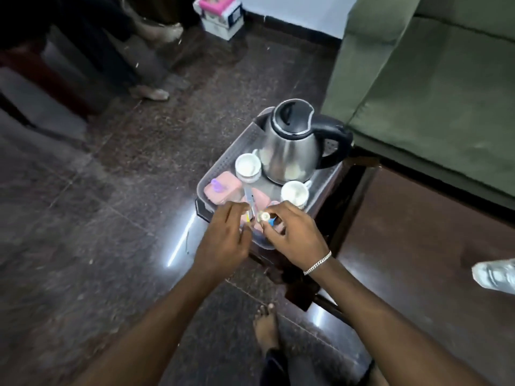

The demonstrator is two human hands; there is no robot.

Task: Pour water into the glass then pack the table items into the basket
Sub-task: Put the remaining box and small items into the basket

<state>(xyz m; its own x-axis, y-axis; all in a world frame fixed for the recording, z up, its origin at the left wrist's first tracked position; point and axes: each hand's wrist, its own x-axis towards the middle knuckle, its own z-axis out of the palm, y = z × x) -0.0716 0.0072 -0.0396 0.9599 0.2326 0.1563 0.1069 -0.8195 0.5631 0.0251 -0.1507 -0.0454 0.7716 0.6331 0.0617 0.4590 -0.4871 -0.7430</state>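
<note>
Both forearms reach up from the bottom of the frame and converge just below centre, over the near edge of the basket (257, 135). The left hand (224, 238) is turned palm down, fingers curled and pinched at the tips around a slim clear object, possibly a small tube, though blur makes it hard to name. The right hand (292, 235), with a silver bracelet (317, 263) at the wrist, bends inward, thumb and forefinger closed on a small round pale cap (264, 216). The two hands nearly meet at their fingertips. Beyond them, inside the grey perforated basket, lie pink containers (223, 188) toward its left side, two white cups (248, 165) at the middle, and a steel kettle (295, 143) with a black handle at the far end, all upright. The basket sits on a dark wooden bench (351, 185) at the frame's centre. A green sofa (432, 79) fills the upper right, and dark speckled floor (111, 190) spreads to the left.
</note>
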